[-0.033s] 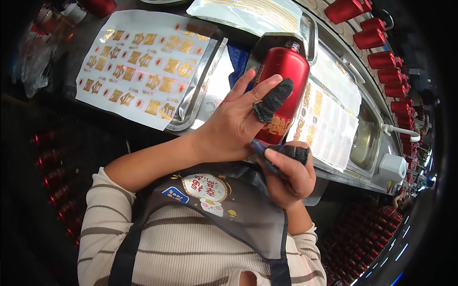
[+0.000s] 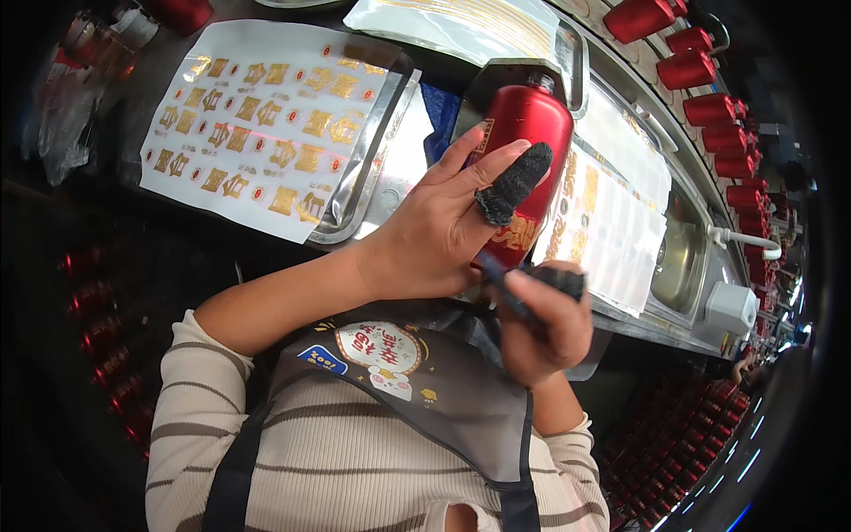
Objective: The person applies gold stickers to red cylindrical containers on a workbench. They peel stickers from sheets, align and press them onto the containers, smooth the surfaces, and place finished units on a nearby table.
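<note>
A glossy red bottle (image 2: 532, 120) with a dark threaded neck lies tilted in front of me, its neck pointing away. My left hand (image 2: 425, 235) rests on it, fingers stretched along its left side and a black cloth cot on one finger, steadying it. Near the bottle's lower end is a gold decal (image 2: 512, 236), partly covered by my fingers. My right hand (image 2: 550, 328), also with a black finger cot, grips a dark, flat, scraper-like tool (image 2: 507, 285) close to that end. Motion blurs the right hand and the tool, and whether the tool touches the bottle I cannot tell.
A sheet of gold and red decals (image 2: 248, 115) lies on a metal tray at left. More decal sheets (image 2: 612, 244) are right of the bottle, beside a sink (image 2: 678, 266) with a white tap (image 2: 745, 244). Red bottles (image 2: 687, 69) line the far right; others stand below the counter.
The right hand and its tool have shifted slightly and now blur with motion. More of the gold decal shows. My left hand stays on the bottle, its fingers slightly moved.
</note>
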Available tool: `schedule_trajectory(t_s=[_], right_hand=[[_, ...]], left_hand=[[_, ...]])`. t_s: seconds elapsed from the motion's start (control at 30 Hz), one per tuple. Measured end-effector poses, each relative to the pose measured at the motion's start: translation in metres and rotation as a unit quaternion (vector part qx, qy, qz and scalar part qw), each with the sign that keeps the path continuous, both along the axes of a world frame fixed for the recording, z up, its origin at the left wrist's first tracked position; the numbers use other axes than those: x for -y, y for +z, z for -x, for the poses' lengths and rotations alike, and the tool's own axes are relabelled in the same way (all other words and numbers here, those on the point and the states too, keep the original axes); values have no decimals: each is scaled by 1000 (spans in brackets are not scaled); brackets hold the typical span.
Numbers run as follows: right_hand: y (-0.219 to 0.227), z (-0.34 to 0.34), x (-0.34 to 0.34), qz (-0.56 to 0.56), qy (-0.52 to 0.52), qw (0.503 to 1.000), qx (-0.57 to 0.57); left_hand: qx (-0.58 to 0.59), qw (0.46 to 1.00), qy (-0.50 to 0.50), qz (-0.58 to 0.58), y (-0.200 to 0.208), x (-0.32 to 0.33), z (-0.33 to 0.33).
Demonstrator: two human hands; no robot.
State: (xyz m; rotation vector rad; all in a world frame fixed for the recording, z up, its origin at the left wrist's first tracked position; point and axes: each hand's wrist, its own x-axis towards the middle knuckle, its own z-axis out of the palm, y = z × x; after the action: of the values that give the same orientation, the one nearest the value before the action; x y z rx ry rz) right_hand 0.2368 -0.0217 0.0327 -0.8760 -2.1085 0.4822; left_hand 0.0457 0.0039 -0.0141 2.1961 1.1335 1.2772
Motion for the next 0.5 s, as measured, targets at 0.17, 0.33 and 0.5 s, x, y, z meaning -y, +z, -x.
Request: schedule_trajectory(t_s=[0.17,0.33,0.5], right_hand=[[-1,9,-10,-51,80,995,21],[-16,1,-21,-134,-36,990,34],[-15,-7,-13,-7,-92,994,-65]], left_hand=[[28,999,-34,21,1,-7,-2],[-24,999,0,22,-4,-5,3],[47,990,-13,131,-27,6,20]])
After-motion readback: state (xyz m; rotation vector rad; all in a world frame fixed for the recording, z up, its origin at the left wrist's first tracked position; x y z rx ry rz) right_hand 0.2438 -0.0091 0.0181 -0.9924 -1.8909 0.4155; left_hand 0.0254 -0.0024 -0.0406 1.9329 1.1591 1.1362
